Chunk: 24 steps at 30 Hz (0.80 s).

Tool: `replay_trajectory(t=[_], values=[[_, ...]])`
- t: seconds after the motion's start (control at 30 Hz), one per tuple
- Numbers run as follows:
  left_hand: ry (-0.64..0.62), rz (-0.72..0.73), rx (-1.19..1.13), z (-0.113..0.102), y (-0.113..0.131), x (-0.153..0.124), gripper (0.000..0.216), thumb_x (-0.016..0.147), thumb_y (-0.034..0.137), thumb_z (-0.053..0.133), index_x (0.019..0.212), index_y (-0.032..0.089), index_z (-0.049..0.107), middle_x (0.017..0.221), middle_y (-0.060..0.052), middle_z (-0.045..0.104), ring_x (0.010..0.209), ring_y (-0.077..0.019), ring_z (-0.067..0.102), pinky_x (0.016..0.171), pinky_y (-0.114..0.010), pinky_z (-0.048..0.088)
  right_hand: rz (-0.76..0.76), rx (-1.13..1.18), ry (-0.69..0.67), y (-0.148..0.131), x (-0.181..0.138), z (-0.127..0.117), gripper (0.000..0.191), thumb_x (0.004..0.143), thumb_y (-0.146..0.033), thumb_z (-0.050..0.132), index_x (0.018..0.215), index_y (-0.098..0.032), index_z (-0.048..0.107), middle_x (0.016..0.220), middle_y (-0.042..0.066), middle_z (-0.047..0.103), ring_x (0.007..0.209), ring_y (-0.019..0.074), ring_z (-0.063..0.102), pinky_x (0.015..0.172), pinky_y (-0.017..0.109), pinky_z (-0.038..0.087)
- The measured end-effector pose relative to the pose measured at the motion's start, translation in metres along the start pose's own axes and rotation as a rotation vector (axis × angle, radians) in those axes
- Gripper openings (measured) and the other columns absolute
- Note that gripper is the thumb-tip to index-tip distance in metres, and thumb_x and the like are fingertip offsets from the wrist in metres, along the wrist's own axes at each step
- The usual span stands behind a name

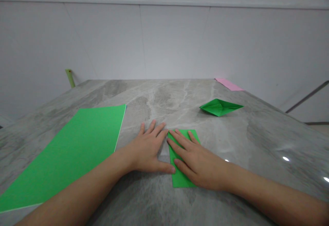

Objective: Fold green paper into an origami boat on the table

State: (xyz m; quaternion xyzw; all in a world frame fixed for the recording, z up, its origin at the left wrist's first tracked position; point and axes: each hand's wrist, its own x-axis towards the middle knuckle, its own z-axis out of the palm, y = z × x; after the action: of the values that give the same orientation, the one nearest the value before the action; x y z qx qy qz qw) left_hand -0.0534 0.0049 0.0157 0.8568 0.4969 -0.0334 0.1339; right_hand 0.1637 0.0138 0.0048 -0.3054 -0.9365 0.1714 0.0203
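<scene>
From my feed I see both hands pressed flat on the grey marble surface (pixel 231 140), low in the middle of the frame. The right hand (pixel 197 162) lies palm down on a small folded green paper (pixel 181 179), its fingers (pixel 177 137) spread and straight, gripping nothing, only pressing the sheet against the surface. The paper shows at the fingertips and again below the thumb; the rest is under the palm. The left hand (pixel 149 149) lies flat on the bare surface just beside that paper's left edge, fingers open and fanned, its thumb tip meeting the paper near the right thumb.

At the left of the frame a large green sheet (pixel 74 147) lies flat, a thin white edge showing along its right side. Right of centre, above the hands, a folded green paper shape (pixel 221 107) with pointed ends sits well apart from them. A pink sheet (pixel 229 84) lies at the far right corner of the surface. A pale green stick-like object (pixel 70 77) stands at the far left edge, against the white wall.

I can read no writing, label or brand anywhere.
</scene>
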Motion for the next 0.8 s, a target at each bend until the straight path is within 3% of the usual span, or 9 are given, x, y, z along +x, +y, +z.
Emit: replay_trajectory(t=[0.17, 0.33, 0.8], values=[[0.002, 0.003, -0.013, -0.0023, 0.0007, -0.0005, 0.111, 0.072, 0.084, 0.048, 0.155, 0.016, 0.02, 0.162, -0.019, 0.011, 0.147, -0.0444, 0.002, 0.114, -0.068, 0.01, 0.001, 0.012, -0.005, -0.001, 0.0001, -0.0009, 0.059, 0.099, -0.032, 0.037, 0.153, -0.008, 0.03, 0.161, 0.02, 0.016, 0.148, 0.0374, 0.009, 0.116, 0.065, 0.015], [0.058, -0.02, -0.044, 0.0016, -0.0019, 0.0017, 0.079, 0.089, 0.069, 0.039, 0.15, 0.019, 0.033, 0.162, -0.016, 0.017, 0.148, -0.0432, 0.007, 0.113, -0.07, 0.011, -0.012, 0.009, 0.017, -0.0005, 0.0002, -0.0003, 0.058, 0.1, -0.034, 0.034, 0.153, -0.01, 0.029, 0.161, 0.019, 0.017, 0.148, 0.0363, 0.009, 0.116, 0.065, 0.015], [0.1, -0.04, 0.036, -0.0008, 0.0067, 0.0044, 0.074, 0.086, 0.064, 0.046, 0.144, 0.019, 0.04, 0.158, -0.017, 0.028, 0.146, -0.0465, 0.011, 0.11, -0.074, 0.013, -0.064, -0.11, 0.04, -0.0035, 0.002, -0.0029, 0.058, 0.098, -0.031, 0.034, 0.151, -0.007, 0.032, 0.159, 0.02, 0.024, 0.147, 0.0385, 0.013, 0.114, 0.067, 0.016]])
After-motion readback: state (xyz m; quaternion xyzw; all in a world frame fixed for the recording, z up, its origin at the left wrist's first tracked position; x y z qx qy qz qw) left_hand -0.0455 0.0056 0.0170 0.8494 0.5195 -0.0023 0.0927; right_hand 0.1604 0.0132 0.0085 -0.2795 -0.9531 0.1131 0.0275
